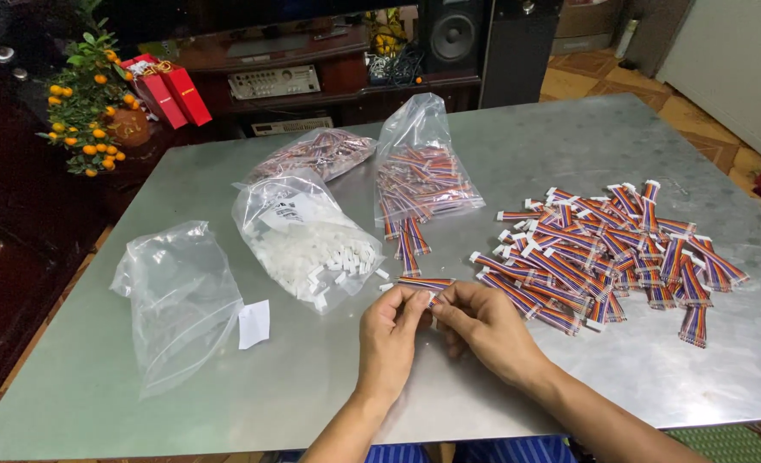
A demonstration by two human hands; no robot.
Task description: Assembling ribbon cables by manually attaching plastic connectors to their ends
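Head view: both hands [436, 321] pinch a striped ribbon cable [425, 283] over dull metal table [312, 377]

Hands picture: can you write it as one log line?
left hand: pinching ribbon cable | right hand: pinching it too | right: cable pile | left: bag of white connectors

2 hands [432, 319] pinching 1 ribbon cable [425, 284] over metal table [569, 146], cable pile [612, 253] nearby.

Four clear plastic bags are lying on the bench [569, 146]: an empty bag [179, 300] at left, a white paper slip [254, 324] beside it, a bag of white connectors [303, 240], a bag of multicoloured cables [419, 171], another cable bag [316, 153] behind. Red boxes [170, 90] are standing beyond.
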